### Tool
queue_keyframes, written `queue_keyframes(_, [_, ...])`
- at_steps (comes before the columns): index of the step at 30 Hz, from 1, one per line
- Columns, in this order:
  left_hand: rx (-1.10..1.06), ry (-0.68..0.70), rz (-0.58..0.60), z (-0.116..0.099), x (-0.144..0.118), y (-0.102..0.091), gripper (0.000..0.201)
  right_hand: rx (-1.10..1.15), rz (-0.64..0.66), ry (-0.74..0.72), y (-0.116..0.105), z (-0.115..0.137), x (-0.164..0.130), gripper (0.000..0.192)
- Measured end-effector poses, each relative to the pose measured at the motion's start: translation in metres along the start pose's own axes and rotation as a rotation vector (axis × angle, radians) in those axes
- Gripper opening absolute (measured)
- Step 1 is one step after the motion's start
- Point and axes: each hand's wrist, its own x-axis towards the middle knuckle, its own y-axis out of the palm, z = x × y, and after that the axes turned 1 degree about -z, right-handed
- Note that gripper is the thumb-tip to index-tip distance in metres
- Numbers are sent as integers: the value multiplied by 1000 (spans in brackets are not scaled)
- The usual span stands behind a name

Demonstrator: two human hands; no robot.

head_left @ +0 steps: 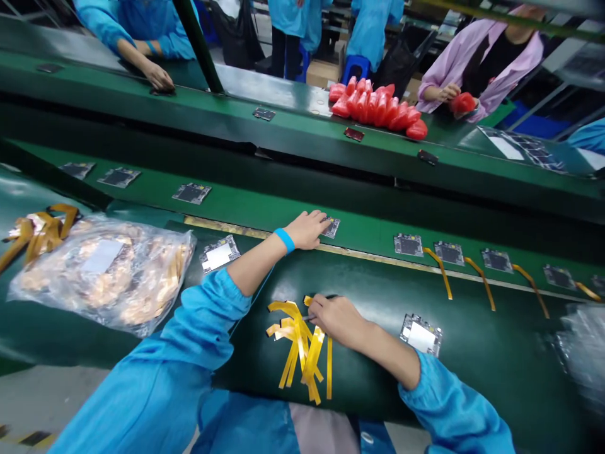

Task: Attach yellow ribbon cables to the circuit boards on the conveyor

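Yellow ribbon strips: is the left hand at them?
No, the right hand is at the yellow ribbon strips, while the left hand is over a circuit board.

By my right hand (341, 321) lie smooth, glossy yellow film strips (312, 358). The bench (378, 287) under it has a smooth green sheen. Left of my left hand (307, 230) sits a crinkled, glossy clear plastic bag (106, 271); my rumpled sleeves (189, 328) are matt cloth. Well beyond my hands, the red pouches (373, 107) look like shiny plastic.

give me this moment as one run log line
left hand: at circuit board on belt | right hand: at yellow strips | nearby: plastic bag
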Motion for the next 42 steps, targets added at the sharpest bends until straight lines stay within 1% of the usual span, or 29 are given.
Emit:
queue_keyframes(2, [35,13,40,-1,14,-2,64,73,-12,2,-2,-3,-4,10])
queue_keyframes(4, [50,17,80,-1,26,-4,61,188,-73,1,-4,-6,-11,10])
queue_keyframes(7, [60,30,112,2,40,-5,58,384,-233,30,-5,-15,-23,12])
queue_keyframes(10, [80,57,110,8,46,-5,68,523,-382,105,-2,-27,-31,12])
queue_keyframes(12, [79,90,98,10,44,-7,74,621,-478,156,1,-36,-35,16])
queue_keyframes(14, [73,122,56,8,33,-10,75,742,-575,186,4,-46,-37,26])
queue_keyframes(16, [64,146,-1,3,14,-12,71,856,-638,197,6,-55,-39,34])
queue_keyframes(18, [67,177,-25,-4,-10,-10,69,949,-639,204,6,-64,-39,39])
queue_keyframes(22, [46,209,-36,-14,-54,5,66,1077,-556,255,3,-76,-35,45])
queue_keyframes(24, [36,196,-63,-17,-68,12,62,1101,-553,265,4,-79,-29,45])
queue_keyframes(26, [-1,174,-109,-22,-74,16,55,1099,-588,269,7,-81,-22,43])
queue_keyframes(28, [-74,129,-154,-29,-75,17,37,1074,-634,288,11,-84,-14,39])
queue_keyframes(30, [-151,37,-174,-37,-70,18,14,1025,-672,322,14,-87,-6,34])
queue_keyframes(31, [-175,-14,-175,-42,-67,19,8,994,-685,340,16,-89,-3,31])
queue_keyframes(33, [-190,-116,-166,-53,-60,22,10,931,-704,366,17,-93,3,27])
queue_keyframes(35, [-171,-185,-145,-63,-53,25,14,876,-718,377,17,-95,7,25])
queue_keyframes(38, [-122,-227,-121,-73,-46,31,15,812,-725,367,16,-96,9,25])
queue_keyframes(42, [-103,-271,-131,-79,-43,35,16,788,-726,366,17,-97,11,19])
